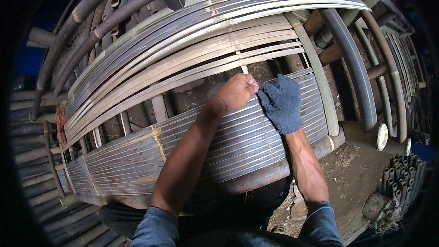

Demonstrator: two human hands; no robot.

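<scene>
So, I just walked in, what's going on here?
Someone's bare left hand and right hand, in a grey glove, are close together at the far edge of a slatted panel. Whatever their fingers may hold is too small to tell. Thin reddish wire or cord crosses the panel. Beyond a gap, more slats span the frame.

Left hand [238, 92] bare, fingers curled in, back of hand up. Right hand [280, 100] in grey knit glove [287, 116], fingers folded, just beside left fingertips. Left forearm [188, 158] slanting up rightward; right forearm [308, 167] steeper, leaning leftward.
</scene>
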